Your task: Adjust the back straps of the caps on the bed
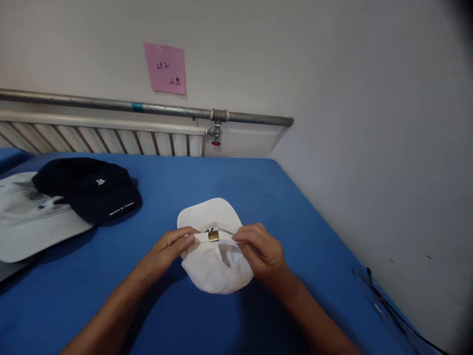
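Note:
A white baseball cap [214, 271] is held over the blue surface, its back strap and the opening below it turned toward me and its brim [210, 212] pointing away. On the strap sits a brass-coloured buckle [213, 236]. My left hand [168, 251] pinches the strap to the left of the buckle between thumb and fingers. To the right of the buckle, my right hand [260, 249] grips the strap's other side, its fingers curled over the cap's edge.
At the left, a dark navy cap [84, 190] with white lettering lies partly over a pale cap [37, 236]. Glasses [384, 301] rest near the right wall. A radiator [111, 138], a metal pipe [170, 109] with a valve, and a pink note [165, 69] are at the back wall.

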Available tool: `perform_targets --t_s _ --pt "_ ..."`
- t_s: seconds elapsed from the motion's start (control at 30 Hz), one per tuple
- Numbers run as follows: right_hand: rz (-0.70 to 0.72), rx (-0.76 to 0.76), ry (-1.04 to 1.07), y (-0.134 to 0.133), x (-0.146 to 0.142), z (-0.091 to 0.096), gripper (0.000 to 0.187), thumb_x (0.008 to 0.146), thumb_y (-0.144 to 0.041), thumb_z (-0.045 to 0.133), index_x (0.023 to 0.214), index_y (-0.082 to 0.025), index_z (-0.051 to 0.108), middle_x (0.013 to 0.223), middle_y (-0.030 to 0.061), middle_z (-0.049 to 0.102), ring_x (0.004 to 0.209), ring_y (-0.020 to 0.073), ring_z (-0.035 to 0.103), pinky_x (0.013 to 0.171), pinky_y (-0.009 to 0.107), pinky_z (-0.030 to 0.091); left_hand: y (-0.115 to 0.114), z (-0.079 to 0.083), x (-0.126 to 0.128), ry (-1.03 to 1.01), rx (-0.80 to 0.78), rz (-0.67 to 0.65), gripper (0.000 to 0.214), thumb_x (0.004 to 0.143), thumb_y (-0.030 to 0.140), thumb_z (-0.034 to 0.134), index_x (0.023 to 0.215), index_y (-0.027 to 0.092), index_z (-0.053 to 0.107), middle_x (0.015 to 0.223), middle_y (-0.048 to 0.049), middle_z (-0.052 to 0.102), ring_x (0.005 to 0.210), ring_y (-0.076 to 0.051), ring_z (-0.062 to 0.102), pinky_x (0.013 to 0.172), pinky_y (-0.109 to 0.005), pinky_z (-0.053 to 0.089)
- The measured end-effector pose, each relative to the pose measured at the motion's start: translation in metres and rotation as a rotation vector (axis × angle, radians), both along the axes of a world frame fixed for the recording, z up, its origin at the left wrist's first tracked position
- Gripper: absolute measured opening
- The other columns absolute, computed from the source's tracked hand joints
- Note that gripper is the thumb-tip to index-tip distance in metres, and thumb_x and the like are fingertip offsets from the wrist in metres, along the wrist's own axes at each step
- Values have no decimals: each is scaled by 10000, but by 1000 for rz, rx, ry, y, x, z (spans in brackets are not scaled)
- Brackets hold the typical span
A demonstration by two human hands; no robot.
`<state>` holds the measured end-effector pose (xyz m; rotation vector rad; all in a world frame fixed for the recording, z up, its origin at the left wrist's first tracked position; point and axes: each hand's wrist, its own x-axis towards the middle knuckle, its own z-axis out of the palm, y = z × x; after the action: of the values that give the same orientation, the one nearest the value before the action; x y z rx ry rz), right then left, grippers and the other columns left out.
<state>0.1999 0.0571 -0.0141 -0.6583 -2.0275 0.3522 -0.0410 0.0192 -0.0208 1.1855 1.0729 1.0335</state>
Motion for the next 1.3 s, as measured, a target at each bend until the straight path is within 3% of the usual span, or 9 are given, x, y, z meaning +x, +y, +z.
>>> perform_targets --t_s 0.37,0.67,0.87,1.0,1.13,1.3 --pt "19 -59 13 -3 -4 0 211 863 -71 502 915 -215 647 843 34 698 792 158 655 730 318 498 -3 1 6 -125 -136 -12 279 743 427 713 720 153 669 603 16 534 539 -83 439 523 -202 320" --pt "92 -23 -33 -3 -7 -5 242 820 -33 487 906 -217 619 822 24 690 791 163 641 729 324 470 -3 -2 9 -68 -225 -162 410 749 529 704 811 126 663 667 10 530 576 -76 447 546 -197 302" --pt "161 -263 -5 -7 -3 -2 163 838 -227 589 996 -217 628 914 38 701 845 176 640 785 327 490 -4 1 12 -47 -219 -181 414 743 529 707 805 123 653 668 11 526 582 -81 440 557 -207 309" --pt "112 -439 -26 -10 -5 -2 218 865 -359 579 1024 -223 642 945 40 702 857 178 637 784 317 485 -5 2 15 -21 -195 -232 399 774 520 679 804 124 644 657 18 509 575 -78 415 546 -208 294" --pt "165 -458 -114 -12 -13 -2 211 865 -399 587 823 -203 652 740 2 656 698 143 576 723 287 446 -7 2 17 32 -166 -263 372 813 498 645 818 126 648 687 9 525 603 -84 424 564 -212 304" --pt "199 -655 -104 -14 -17 1 311 871 -407 550 654 -185 570 608 -26 525 599 112 477 588 233 378 -5 -1 16 53 -170 -274 387 814 513 636 813 126 634 680 12 504 602 -88 410 562 -220 293"
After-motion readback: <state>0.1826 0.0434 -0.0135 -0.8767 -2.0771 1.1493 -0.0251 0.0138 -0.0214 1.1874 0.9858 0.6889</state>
